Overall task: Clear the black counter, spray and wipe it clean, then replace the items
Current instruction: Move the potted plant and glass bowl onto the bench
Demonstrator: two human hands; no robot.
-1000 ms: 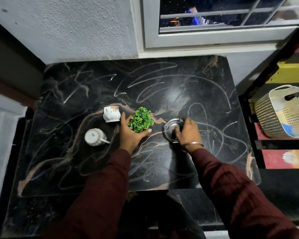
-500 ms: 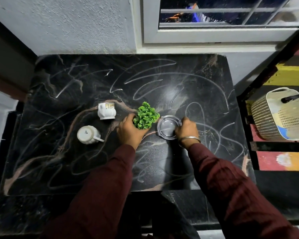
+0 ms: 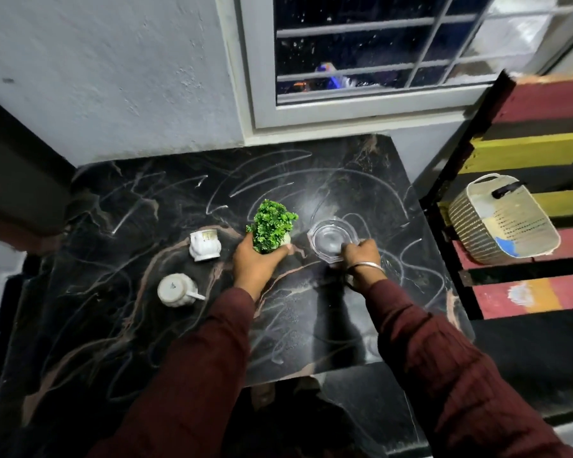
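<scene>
Four items sit on the counter [image 3: 166,325]: one plant [image 3: 272,224], one glass dish [image 3: 331,239] and two white cups. Cup one [image 3: 205,245] stands upright at about 9 o'clock from the plant. Cup two [image 3: 176,290] lies tipped at 7 o'clock from cup one, its base toward the camera and its handle pointing to 3 o'clock.

Two hands are in view, apart from each other, both in dark red sleeves. The left hand [image 3: 257,262] curls round the plant's small white pot, near the middle of the slab. The right hand [image 3: 361,256], with a metal bangle at the wrist, pinches the dish's rim at its 5 o'clock edge; the dish lies just beside the plant, at 3 o'clock from it.

The counter is black stone with pale and tan veins, and faint arcs of smear catch the light across it. A grey wall [image 3: 113,71] runs along 12 o'clock, with one white-framed window [image 3: 361,61] above the slab's far right corner. At 3 o'clock one woven basket [image 3: 500,219] rests on painted slats of red, yellow and black.

The pot is mostly hidden by the fingers and leaves. Whether the pot and the dish touch the stone or are lifted cannot be told. The basket's contents are hard to make out.
</scene>
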